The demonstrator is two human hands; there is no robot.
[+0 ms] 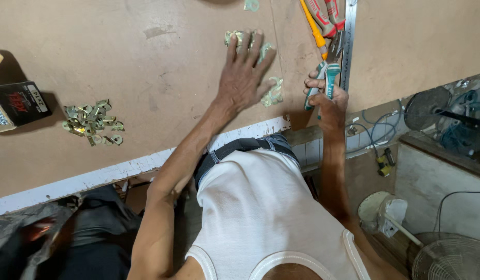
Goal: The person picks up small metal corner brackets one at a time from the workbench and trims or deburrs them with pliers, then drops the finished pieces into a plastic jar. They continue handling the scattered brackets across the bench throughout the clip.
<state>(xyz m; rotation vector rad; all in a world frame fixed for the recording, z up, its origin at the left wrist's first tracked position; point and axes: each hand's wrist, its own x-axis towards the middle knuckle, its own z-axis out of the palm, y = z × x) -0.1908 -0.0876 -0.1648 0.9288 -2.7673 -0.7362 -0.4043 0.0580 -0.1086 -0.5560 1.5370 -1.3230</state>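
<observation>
My left hand [243, 72] lies flat on the brown board [146, 62], fingers spread over a small cluster of brass-coloured metal clips [272, 92] in clear wrapping. My right hand [325, 96] grips the teal and white handles of pliers [328, 72] at the board's near edge, jaws pointing away from me. A second, larger pile of the same metal clips [92, 122] rests on the board to the left, away from both hands.
A steel ruler [348, 41], an orange-handled tool [313, 26] and red-grey handled pliers [325, 15] lie beyond the right hand. A black box [19, 103] sits at the left edge. Fans [450, 256], cables and a yellow plug [383, 165] are below right.
</observation>
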